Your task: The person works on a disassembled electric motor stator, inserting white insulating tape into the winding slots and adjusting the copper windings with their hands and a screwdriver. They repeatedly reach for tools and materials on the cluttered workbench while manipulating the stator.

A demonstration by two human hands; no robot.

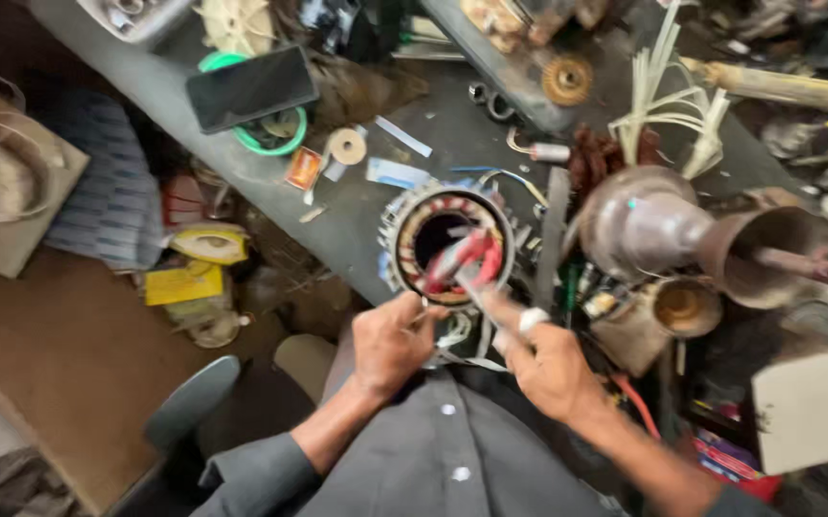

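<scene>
A round motor stator [404, 230] with copper windings lies at the near edge of a dark workbench [443, 124]. My left hand [390, 343] grips the stator's near rim with curled fingers. My right hand [538, 359], with a white wrap on the forefinger, holds red-handled pliers [467, 258] whose handles cross the stator's bore. Thin white strips hang from under the stator by my hands.
A black phone [251, 88] lies on a green ring at the bench's left. A tape roll [347, 146], paper scraps, a brown motor housing [653, 225], a gear [567, 79] and white strips [668, 105] crowd the bench. Clutter covers the floor at left.
</scene>
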